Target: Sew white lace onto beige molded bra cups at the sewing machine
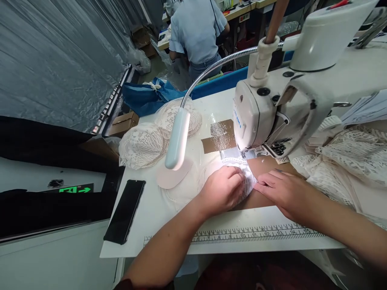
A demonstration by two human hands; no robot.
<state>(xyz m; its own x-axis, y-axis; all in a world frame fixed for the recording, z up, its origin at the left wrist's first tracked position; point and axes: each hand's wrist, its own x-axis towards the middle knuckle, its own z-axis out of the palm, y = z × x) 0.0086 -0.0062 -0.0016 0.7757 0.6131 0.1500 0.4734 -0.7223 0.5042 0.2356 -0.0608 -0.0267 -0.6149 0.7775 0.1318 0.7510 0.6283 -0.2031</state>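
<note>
White lace fabric (248, 179) lies under the head of a white sewing machine (254, 117), lit brightly near the needle. My left hand (225, 189) is closed on the lace, its fingers curled over the piece. At the right edge of the same fabric, my right hand (276, 187) pinches the lace between thumb and forefinger. Beneath both hands is a brown sheet (260, 199) on the white table (163, 245). A pale pink oval pad (173, 177) rests left of my left hand, on sheer fabric.
Lace cups (143, 147) sit behind a lamp (178, 139) on a bent metal neck. A black phone (124, 211) lies at the left edge. More lace (363, 161) is heaped right. Beyond the table a person in light blue (195, 32) sits.
</note>
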